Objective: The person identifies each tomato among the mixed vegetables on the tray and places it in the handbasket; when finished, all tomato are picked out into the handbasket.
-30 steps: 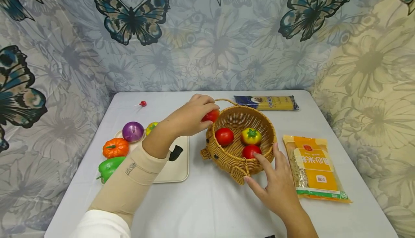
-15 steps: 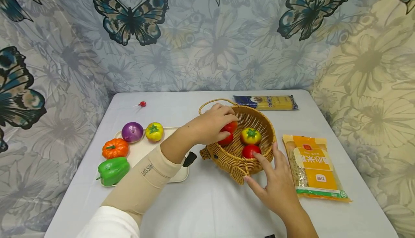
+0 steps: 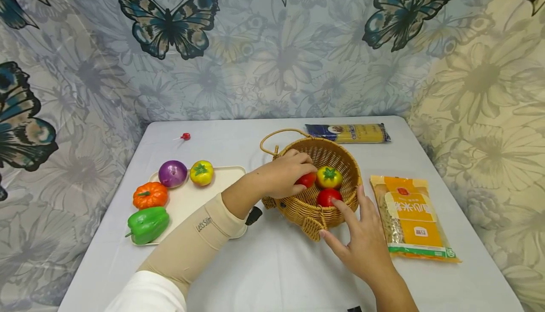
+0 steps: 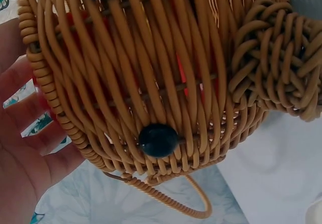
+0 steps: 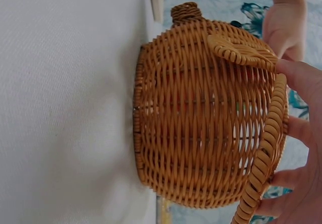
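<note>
A fish-shaped wicker basket (image 3: pixel 298 210) stands on the table. My left hand (image 3: pixel 283 175) reaches down inside its left rim, fingers curled round a red tomato (image 3: pixel 307 179); a second tomato there is hidden under the hand. In the left wrist view the held tomato's red edge (image 4: pixel 44 100) shows between fingers and rim. Another red tomato (image 3: pixel 329 197) and a yellow-green tomato (image 3: pixel 329 177) lie inside. My right hand (image 3: pixel 364 241) holds the basket's near right rim, thumb by the fin, fingers over the edge; its index fingertip is right at the near tomato.
Left of the basket, a cream tray (image 3: pixel 196 208) bears a purple onion (image 3: pixel 172 174), an orange pumpkin (image 3: pixel 150 195), a green pepper (image 3: pixel 148 225) and a yellow-green tomato (image 3: pixel 202 173). A grain bag (image 3: pixel 415 217) lies right, a pasta pack (image 3: pixel 349 133) behind, a small red item (image 3: pixel 185 136) back left.
My left hand has moved right and down with the red tomato, from the basket's left rim to inside it. The right hand has stayed at the rim.
</note>
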Motion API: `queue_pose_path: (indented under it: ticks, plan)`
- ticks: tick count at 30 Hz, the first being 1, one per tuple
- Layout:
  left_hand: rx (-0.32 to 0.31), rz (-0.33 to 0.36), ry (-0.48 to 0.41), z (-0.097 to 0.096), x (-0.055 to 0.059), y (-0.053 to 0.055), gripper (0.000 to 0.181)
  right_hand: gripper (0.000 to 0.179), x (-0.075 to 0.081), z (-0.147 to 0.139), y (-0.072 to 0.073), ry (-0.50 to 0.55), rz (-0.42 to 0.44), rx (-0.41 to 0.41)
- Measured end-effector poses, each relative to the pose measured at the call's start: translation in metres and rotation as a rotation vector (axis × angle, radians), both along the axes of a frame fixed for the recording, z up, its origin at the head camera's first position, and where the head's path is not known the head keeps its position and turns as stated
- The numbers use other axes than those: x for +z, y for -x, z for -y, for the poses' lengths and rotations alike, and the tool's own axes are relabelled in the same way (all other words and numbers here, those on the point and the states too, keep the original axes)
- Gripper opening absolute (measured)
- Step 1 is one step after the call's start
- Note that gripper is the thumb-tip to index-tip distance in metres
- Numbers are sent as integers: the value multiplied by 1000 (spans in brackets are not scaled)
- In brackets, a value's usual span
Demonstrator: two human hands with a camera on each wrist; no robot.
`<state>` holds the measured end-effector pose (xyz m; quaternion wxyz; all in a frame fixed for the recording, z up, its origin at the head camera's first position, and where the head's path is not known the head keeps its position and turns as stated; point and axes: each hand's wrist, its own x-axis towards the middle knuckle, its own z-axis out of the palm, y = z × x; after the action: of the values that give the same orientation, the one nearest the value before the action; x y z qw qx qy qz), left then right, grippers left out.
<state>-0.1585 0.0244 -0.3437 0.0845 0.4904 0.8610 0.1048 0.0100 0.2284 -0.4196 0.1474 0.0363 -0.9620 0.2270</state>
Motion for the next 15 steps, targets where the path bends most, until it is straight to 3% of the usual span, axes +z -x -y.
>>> queue_pose_path:
  ticks: [8,15]
  plan:
    - [8,12,25,2,-4,1,51,72,-1,0,0,5,4,2]
    - [27,11,-30,13,3,1,51,72,0,0,0,4,2,-2]
